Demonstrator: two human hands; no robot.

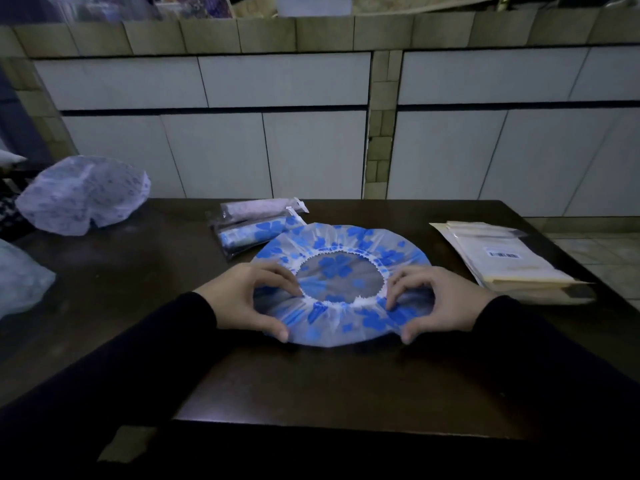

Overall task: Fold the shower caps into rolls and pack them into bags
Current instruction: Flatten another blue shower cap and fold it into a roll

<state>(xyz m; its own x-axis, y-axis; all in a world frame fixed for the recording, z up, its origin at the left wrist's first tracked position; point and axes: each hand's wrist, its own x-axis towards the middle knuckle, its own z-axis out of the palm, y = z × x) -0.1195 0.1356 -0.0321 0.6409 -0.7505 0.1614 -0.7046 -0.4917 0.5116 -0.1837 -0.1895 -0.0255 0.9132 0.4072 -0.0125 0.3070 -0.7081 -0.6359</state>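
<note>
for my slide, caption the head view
Both hands pinch a flattened blue-flowered clear plastic shower cap on a dark table.

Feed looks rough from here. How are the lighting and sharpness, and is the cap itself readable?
Head view: dim and bluish, with the near table edge and sleeves almost black; the wide lens bows the wall tiles; the empty bags at far right smear toward the frame edge. The cap, held by left hand and right hand, is sharp enough to read its flowers.
</note>
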